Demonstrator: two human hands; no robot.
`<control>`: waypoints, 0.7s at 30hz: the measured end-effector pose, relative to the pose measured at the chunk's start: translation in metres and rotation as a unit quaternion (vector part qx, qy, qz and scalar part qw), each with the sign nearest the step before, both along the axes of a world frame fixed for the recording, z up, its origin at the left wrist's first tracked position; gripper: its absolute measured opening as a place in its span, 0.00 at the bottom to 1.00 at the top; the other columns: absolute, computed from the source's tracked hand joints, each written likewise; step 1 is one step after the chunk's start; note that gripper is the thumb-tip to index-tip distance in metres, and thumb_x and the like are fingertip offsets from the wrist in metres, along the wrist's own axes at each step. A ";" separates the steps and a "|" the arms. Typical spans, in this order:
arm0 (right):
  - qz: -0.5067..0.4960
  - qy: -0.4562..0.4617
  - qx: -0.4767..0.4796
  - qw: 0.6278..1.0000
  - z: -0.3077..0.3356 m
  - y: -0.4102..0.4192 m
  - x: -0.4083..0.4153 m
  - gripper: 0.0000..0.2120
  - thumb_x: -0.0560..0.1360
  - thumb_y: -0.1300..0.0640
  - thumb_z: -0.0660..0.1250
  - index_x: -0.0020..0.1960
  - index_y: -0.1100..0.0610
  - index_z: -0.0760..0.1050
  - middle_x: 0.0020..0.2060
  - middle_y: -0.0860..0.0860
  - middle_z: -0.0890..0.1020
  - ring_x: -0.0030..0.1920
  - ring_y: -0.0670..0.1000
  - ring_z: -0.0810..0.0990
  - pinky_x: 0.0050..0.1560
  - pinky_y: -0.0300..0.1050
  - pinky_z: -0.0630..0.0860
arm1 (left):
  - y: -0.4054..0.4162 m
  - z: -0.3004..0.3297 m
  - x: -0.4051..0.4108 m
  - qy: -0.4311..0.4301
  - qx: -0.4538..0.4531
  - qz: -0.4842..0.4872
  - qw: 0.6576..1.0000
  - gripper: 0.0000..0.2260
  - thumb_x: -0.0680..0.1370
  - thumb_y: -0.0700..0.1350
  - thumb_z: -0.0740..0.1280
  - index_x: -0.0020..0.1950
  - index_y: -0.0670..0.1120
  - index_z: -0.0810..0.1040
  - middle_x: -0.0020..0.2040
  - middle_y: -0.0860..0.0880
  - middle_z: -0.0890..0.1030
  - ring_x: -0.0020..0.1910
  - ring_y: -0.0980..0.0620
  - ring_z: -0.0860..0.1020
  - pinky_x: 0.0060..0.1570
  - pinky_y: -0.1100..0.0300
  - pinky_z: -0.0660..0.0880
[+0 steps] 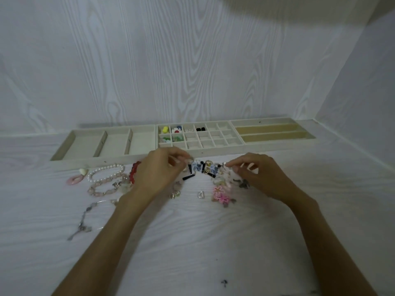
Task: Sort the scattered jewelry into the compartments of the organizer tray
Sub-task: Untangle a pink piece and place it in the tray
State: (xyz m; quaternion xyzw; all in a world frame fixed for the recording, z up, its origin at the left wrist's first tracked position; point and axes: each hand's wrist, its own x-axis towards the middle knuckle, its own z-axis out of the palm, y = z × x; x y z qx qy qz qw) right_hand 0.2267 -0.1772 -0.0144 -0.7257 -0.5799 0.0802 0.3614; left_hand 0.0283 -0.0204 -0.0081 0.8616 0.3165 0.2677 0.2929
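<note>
Two bare forearms reach up from the bottom edge across a white wood-grain table, their elbows cut off by the frame. Each hand pinches one blue-and-white earring with dark hanging bars. The left hand grips the left earring by its top between fingertips, so the piece hangs with its long axis roughly vertical and one black bar splayed toward the lower left. The right hand pinches the right earring at its top as well; its lower part blends into the clutter behind and is hard to make out. Both earrings sit just in front of the tray, near its middle section. The tray runs left to right along the wall: three wide bays at left, a grid of small cells in the middle, long slots at right. A few left cells hold yellow, green, red and black pieces, too small to identify. On the table left of the hands lie a pearl bracelet, a pink bracelet and red beads partly hidden by the left wrist. Pink flowers lie below the right hand.
</note>
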 end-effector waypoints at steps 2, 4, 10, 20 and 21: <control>-0.003 0.010 0.002 1.000 -0.003 -0.006 -0.003 0.08 0.74 0.58 0.70 0.51 0.50 0.83 0.42 0.47 0.83 0.42 0.45 0.79 0.42 0.28 0.69 | -0.009 0.000 -0.001 0.014 0.004 -0.043 0.999 0.04 0.76 0.51 0.68 0.49 0.57 0.82 0.43 0.61 0.81 0.42 0.63 0.78 0.41 0.61 0.76; -0.007 0.022 0.006 1.000 -0.002 -0.012 -0.004 0.07 0.72 0.56 0.72 0.50 0.50 0.83 0.39 0.45 0.82 0.39 0.44 0.78 0.40 0.28 0.69 | -0.015 0.001 0.000 0.035 0.011 -0.096 0.995 0.07 0.75 0.52 0.69 0.52 0.58 0.82 0.46 0.61 0.81 0.44 0.62 0.77 0.46 0.58 0.76; 0.054 0.041 -0.032 0.997 0.003 -0.015 -0.019 0.12 0.64 0.49 0.76 0.47 0.48 0.84 0.32 0.39 0.79 0.33 0.42 0.72 0.33 0.30 0.66 | -0.018 0.005 -0.004 0.091 -0.008 -0.195 0.977 0.09 0.70 0.59 0.71 0.49 0.65 0.80 0.47 0.63 0.80 0.47 0.62 0.76 0.49 0.56 0.76; 0.055 0.047 -0.034 0.997 -0.004 -0.007 -0.031 0.06 0.65 0.51 0.76 0.41 0.51 0.85 0.29 0.44 0.80 0.29 0.41 0.73 0.32 0.30 0.65 | -0.017 -0.003 -0.003 0.159 0.078 -0.136 0.975 0.06 0.75 0.51 0.68 0.51 0.59 0.82 0.50 0.60 0.80 0.46 0.61 0.75 0.46 0.58 0.74; 0.052 0.051 -0.028 0.997 -0.004 -0.006 -0.031 0.05 0.65 0.52 0.76 0.40 0.51 0.85 0.29 0.45 0.81 0.30 0.42 0.73 0.32 0.30 0.65 | -0.017 -0.004 -0.003 0.156 0.089 -0.129 0.975 0.07 0.76 0.50 0.68 0.53 0.59 0.81 0.52 0.60 0.80 0.49 0.60 0.76 0.48 0.57 0.74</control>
